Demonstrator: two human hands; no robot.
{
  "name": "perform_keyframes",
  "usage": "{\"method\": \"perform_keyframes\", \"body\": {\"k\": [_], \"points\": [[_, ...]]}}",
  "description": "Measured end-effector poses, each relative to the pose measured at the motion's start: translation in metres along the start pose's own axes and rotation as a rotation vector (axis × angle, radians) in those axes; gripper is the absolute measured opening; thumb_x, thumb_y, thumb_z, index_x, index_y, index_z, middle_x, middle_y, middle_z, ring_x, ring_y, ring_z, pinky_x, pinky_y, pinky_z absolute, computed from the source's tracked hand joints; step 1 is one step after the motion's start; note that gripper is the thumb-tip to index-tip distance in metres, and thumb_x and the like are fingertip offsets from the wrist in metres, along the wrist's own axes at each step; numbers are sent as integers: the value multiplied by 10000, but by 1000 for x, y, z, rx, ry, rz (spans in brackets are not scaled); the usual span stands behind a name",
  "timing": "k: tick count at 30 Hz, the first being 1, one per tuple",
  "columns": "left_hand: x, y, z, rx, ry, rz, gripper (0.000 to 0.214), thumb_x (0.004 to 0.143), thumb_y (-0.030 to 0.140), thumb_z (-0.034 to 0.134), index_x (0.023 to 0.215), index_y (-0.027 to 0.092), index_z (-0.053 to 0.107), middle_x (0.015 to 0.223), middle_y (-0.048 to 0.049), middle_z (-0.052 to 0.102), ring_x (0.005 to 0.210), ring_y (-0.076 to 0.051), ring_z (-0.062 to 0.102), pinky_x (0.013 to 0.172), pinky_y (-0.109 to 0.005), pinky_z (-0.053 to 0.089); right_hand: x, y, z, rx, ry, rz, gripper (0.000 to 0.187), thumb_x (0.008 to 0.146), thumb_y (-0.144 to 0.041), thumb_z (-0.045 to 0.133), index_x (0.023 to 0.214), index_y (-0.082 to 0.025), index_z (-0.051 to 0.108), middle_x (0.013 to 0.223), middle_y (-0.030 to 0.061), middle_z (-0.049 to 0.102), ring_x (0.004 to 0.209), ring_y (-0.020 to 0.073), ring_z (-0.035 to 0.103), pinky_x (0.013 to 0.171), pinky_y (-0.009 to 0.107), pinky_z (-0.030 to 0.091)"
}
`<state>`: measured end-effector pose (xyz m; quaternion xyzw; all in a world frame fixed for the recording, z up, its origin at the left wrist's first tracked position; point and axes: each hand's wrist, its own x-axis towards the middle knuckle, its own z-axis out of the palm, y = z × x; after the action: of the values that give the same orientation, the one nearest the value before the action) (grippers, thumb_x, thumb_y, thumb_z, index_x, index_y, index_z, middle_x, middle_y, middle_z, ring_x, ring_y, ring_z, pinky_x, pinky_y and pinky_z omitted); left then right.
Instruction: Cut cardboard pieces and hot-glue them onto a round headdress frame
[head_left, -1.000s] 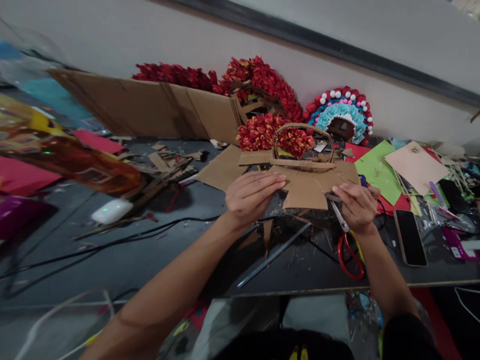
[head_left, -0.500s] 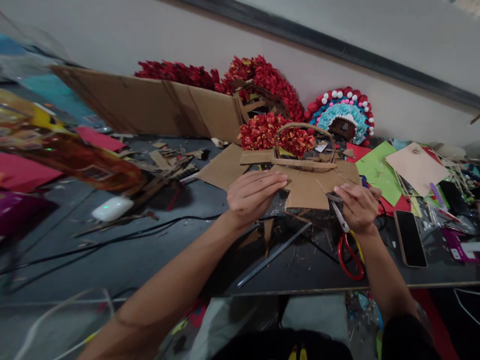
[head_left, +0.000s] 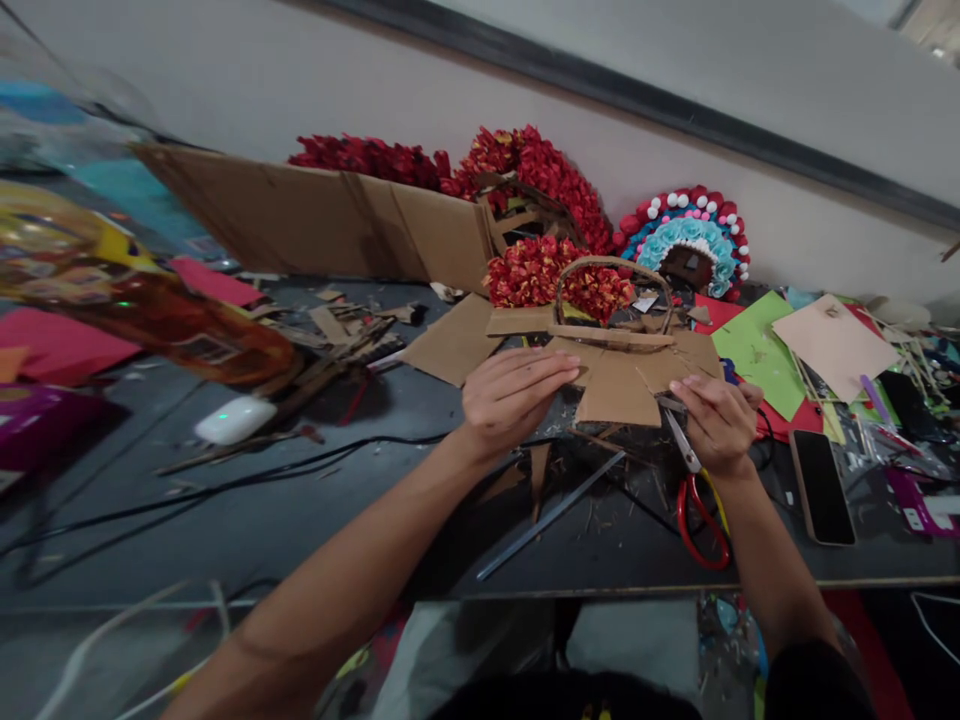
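Starting at the far left, pink paper sheets (head_left: 52,340) and a blurred orange, glossy object (head_left: 157,315) lie on the dark table (head_left: 300,530). A small white device (head_left: 235,420) with a green light sits nearer, and a black cable (head_left: 315,468) runs past it toward the middle. Behind, a long cardboard sheet (head_left: 322,220) leans against the wall, probably stood on edge so it takes up less table room, with red paper flower pieces (head_left: 540,170) stacked beyond it. At the middle, the left hand (head_left: 510,400) reaches in with its fingers (head_left: 551,362) close together over the left edge of the cut cardboard piece (head_left: 622,385). The thumb is hidden below, so it looks like a grip from above and beneath. That piece sits mid-table, just in front of a cardboard basket with an arched handle (head_left: 611,268). The right hand (head_left: 716,425) has its fingers curled shut on the opposite edge, so the piece is steadied from both sides and held level. Red-handled scissors (head_left: 701,515) lie just under that hand, within easy reach, and a metal ruler (head_left: 551,515) lies nearer. Further right are a green sheet (head_left: 754,350), a blue and red flower arch (head_left: 686,235) and a phone (head_left: 821,487).
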<state>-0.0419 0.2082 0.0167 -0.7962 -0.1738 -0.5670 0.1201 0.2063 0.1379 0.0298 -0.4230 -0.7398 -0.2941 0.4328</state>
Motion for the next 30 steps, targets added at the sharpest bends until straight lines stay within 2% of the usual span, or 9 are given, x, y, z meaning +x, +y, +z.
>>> {"method": "perform_keyframes", "body": {"k": [6, 16, 22, 30], "points": [[0, 0, 1, 0, 2, -1, 206, 818, 90, 586, 987, 197, 636, 914, -32, 743, 858, -152, 704, 781, -270, 578, -1, 1, 1, 18, 12, 5, 412, 867, -94, 520, 1181, -346, 611, 836, -30, 724, 804, 101, 668, 777, 283, 347], [-1, -1, 1, -25, 0, 16, 238, 785, 57, 617, 998, 162, 627, 920, -60, 741, 884, -149, 696, 809, -266, 565, 0, 1, 1, -3, 9, -7, 383, 845, -55, 526, 1092, -315, 659, 808, -33, 724, 791, 107, 681, 777, 289, 353], [-3, -2, 2, 4, -13, -7, 228, 814, 102, 598, 1010, 216, 626, 919, -29, 743, 846, -144, 705, 778, -259, 574, 1, 1, 0, -22, 12, -12, 339, 850, -57, 517, 1016, -299, 687, 807, -30, 728, 782, 103, 683, 751, 282, 372], [1, 0, 1, 11, -3, 14, 208, 790, 49, 604, 954, 174, 634, 881, -47, 746, 845, -146, 704, 788, -249, 572, -6, 2, 2, 25, -29, 10, 331, 851, -45, 521, 1037, -263, 685, 850, -15, 725, 856, 105, 673, 778, 268, 381]]}}
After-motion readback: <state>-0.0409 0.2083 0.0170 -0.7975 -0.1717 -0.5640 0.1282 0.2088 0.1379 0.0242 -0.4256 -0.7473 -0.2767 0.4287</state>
